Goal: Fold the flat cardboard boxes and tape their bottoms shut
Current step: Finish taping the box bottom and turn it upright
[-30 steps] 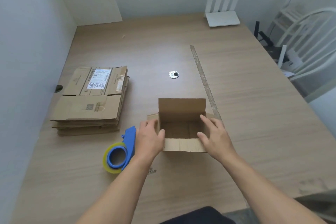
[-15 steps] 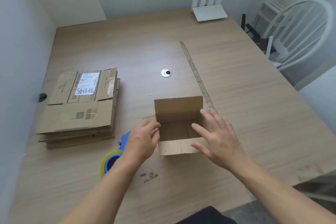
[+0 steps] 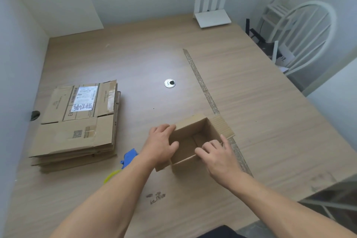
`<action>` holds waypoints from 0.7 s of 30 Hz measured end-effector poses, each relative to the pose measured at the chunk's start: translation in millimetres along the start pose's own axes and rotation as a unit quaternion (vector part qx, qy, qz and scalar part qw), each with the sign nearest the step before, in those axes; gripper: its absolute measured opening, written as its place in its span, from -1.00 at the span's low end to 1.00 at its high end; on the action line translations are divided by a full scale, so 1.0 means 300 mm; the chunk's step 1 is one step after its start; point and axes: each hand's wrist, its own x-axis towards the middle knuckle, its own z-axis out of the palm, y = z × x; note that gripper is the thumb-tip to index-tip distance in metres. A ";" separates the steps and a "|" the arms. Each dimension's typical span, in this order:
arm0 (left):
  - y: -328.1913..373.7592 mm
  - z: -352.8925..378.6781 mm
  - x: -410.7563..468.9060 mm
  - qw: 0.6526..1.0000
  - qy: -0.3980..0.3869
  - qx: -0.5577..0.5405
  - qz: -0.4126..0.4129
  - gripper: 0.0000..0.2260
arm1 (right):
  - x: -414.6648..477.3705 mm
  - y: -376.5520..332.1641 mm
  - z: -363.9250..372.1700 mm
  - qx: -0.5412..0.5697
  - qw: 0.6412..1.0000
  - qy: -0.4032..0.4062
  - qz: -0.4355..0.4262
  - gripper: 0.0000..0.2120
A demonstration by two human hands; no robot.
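Open box [image 3: 193, 137] sits on the table [image 3: 260, 121], front-middle, opening up. L hand [image 3: 162, 145] grips its left wall, R hand [image 3: 218, 154] holds the near-right rim. Stack of flat boxes [image 3: 77, 121] is well off to the left. Tape dispenser [image 3: 129, 157] lies btw stack and box, partly behind the L forearm. Cable hole [image 3: 170, 83] is behind the box, mid-table. Router [image 3: 212, 17] stands at the far edge by the wall, chair [image 3: 301, 35] is past the table's right side.
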 end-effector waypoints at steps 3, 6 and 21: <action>-0.016 -0.003 0.001 0.997 0.045 -0.061 -0.021 -0.54 | 0.006 0.021 -0.031 -0.007 0.998 -0.022 -0.054 -0.49; -0.009 -0.013 0.014 0.997 0.050 -0.062 -0.015 -0.59 | 0.010 0.016 -0.045 -0.028 0.997 -0.036 -0.067 -0.39; 0.361 -0.139 0.317 0.979 0.118 0.116 0.116 -0.48 | 0.153 0.522 -0.154 -0.038 0.998 -0.026 -0.038 -0.49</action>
